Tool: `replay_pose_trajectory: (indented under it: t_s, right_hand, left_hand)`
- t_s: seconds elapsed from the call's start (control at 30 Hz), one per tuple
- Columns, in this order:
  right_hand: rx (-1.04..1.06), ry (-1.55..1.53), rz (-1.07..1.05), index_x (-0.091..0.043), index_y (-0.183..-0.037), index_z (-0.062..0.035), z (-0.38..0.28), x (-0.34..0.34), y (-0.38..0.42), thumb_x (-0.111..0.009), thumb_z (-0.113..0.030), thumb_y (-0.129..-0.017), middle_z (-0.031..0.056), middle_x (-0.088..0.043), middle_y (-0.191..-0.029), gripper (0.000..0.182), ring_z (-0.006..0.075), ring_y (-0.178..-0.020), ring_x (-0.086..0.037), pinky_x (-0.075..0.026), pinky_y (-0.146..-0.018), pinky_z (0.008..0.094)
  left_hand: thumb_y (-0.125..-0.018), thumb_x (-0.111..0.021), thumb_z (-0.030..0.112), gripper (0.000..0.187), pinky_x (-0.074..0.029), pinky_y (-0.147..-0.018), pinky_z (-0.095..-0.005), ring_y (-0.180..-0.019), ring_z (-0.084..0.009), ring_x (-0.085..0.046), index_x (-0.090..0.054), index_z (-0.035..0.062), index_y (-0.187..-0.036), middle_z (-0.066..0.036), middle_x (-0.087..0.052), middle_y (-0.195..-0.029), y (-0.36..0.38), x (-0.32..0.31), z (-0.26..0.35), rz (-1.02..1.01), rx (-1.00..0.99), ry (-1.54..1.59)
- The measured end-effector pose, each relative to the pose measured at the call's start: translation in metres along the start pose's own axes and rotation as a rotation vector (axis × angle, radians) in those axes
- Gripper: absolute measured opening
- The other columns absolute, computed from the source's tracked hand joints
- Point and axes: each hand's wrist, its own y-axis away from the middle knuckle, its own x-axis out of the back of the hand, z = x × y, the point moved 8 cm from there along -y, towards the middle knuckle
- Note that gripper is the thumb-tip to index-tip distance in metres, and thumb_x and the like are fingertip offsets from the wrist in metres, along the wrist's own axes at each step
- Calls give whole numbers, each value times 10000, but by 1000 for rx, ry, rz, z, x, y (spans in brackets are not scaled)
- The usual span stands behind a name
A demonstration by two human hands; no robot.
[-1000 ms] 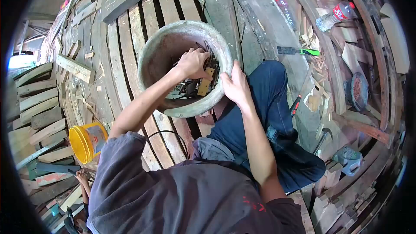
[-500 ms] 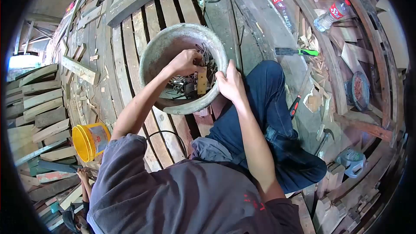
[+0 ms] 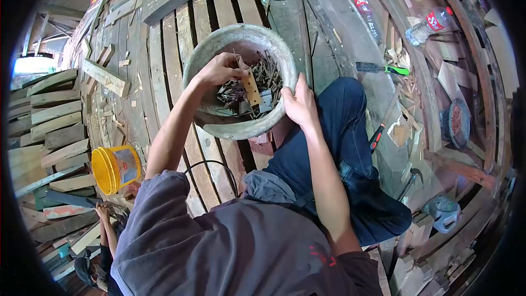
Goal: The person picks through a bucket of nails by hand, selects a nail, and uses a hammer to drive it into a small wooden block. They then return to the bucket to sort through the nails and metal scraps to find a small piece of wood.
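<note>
My left hand (image 3: 220, 69) reaches into a worn grey bucket (image 3: 195, 61), its fingers pinched at the upper end of a yellow hinge plate with small holes (image 3: 252, 89). A thin nail-like sliver (image 3: 234, 53) sticks up by those fingers. Below and around the plate lie many rusty nails (image 3: 269, 71) and a grey metal piece (image 3: 265, 100). My right hand (image 3: 300, 102) grips the bucket's right rim, thumb over the edge. The bucket stands on wooden slats between my arms, its opening towards me.
A yellow bucket (image 3: 114, 169) stands left, near another person's arm (image 3: 104, 222). Stacked boards (image 3: 60, 111) line the left side. To the right are a green-handled chisel (image 3: 382, 68), a red-handled tool (image 3: 376, 137), a hammer (image 3: 412, 180), plastic bottles (image 3: 430, 26) and a bowl (image 3: 455, 123).
My left hand has drawn a little left within the bucket, and the yellow hinge plate has shifted and tilted with it. My right hand stays on the rim. The whole view has shifted slightly.
</note>
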Motion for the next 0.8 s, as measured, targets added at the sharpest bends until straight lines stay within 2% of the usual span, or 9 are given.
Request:
replay_pose_trajectory:
  t_s: [0.23, 0.27, 0.37, 0.5, 0.53, 0.63, 0.67, 0.77, 0.8]
  right_hand:
    - [-21, 4, -24, -412, -1273, 112, 0, 0, -1, -550, -233, -861, 388, -586, -1113, 555, 526, -1037, -583, -464, -915, 542]
    - [-9, 2, 0, -420, -1256, 105, 1, 0, 0, -551, -232, -860, 390, -585, -1110, 536, 528, -1034, -582, -463, -913, 544]
    - [43, 1, 40, -424, -1247, 106, 2, 0, 0, -553, -232, -857, 387, -591, -1099, 531, 530, -1034, -581, -458, -919, 544]
    - [11, 1, -3, -375, -1347, 137, 1, 0, 0, -557, -233, -854, 387, -590, -1124, 643, 516, -1069, -581, -465, -940, 521]
    - [2, 1, 8, -377, -1346, 136, 3, 0, 0, -558, -232, -853, 390, -588, -1127, 641, 517, -1070, -581, -466, -940, 520]
    - [18, 12, 12, -383, -1337, 139, 10, -3, -3, -560, -233, -852, 398, -580, -1133, 637, 516, -1076, -579, -465, -944, 516]
    - [26, 16, 6, -385, -1333, 141, 11, -3, -4, -560, -235, -851, 400, -578, -1135, 636, 516, -1079, -578, -464, -946, 514]
    - [2, -8, -1, -387, -1333, 142, 9, -2, -2, -557, -240, -853, 405, -574, -1135, 637, 517, -1084, -574, -461, -950, 510]
    - [-3, -17, -4, -388, -1333, 142, 8, -2, -2, -556, -242, -854, 407, -573, -1136, 637, 517, -1086, -573, -460, -951, 509]
  left_hand:
    - [-851, -739, 99, 126, -537, -830, -314, -859, -158, -653, -659, 2, -842, -75, -698, -946, 17, 25, 8, 180, 47, -98]
    - [-867, -731, 101, 124, -563, -808, -302, -851, -152, -655, -659, 0, -857, -73, -693, -941, 16, 24, 4, 145, 37, 171]
    - [-876, -722, 88, 104, -581, -799, -288, -857, -150, -659, -662, 4, -863, -68, -689, -946, 18, 32, -4, 213, 141, 215]
    - [-842, -767, 223, 295, -563, -762, -347, -866, -176, -679, -648, -40, -904, -120, -692, -884, 11, 40, -20, 270, 101, -25]
    - [-822, -775, 315, 428, -542, -775, -411, -864, -249, -690, -624, -62, -956, -180, -685, -843, 9, 44, -23, 315, 79, -170]
    - [-826, -759, 319, 460, -532, -818, -443, -879, -347, -682, -589, -60, -1024, -230, -676, -909, 32, 47, 16, 502, 50, -562]
    - [-828, -758, 271, 461, -536, -801, -447, -909, -384, -654, -571, -23, -1130, -229, -647, -1061, 47, 43, 40, 728, -106, -821]
    - [-787, -776, 224, 438, -524, -816, -449, -920, -387, -637, -556, -8, -1086, -211, -618, -1057, 54, 11, 92, 614, -290, -843]
    - [-757, -786, 194, 412, -515, -837, -445, -931, -369, -629, -562, 8, -1048, -178, -624, -990, 49, -9, 98, 419, -314, -804]
